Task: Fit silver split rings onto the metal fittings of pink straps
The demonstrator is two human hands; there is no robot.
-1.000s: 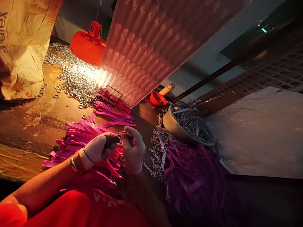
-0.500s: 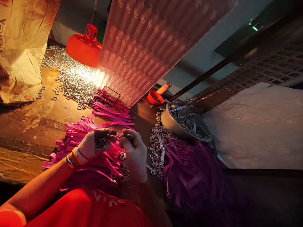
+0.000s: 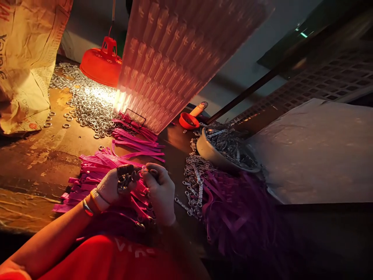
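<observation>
Pink straps (image 3: 99, 171) lie in a messy pile on the brown table (image 3: 37, 155), under and beside my hands. My left hand (image 3: 116, 184), in a pale glove, is curled around a bunch of dark metal rings (image 3: 124, 182). My right hand (image 3: 160, 192) is close beside it, with thumb and finger pinched on a small ring (image 3: 154, 173). Lots of loose rings (image 3: 93, 107) lie under the red lamp (image 3: 100, 66). Next to them is a big paper bag (image 3: 26, 70). Its dark letters (image 3: 2, 58) are turned sideways, and I can't read the whole word. White letters on my red shirt (image 3: 96, 260) seem to start with "Vin", but the rest is too blurry. On my right, a bowl (image 3: 211, 153) is full of metal clips (image 3: 227, 144). More clips are just beside it, near some purple straps (image 3: 241, 210). A little red cup (image 3: 189, 121) is behind the bowl.
</observation>
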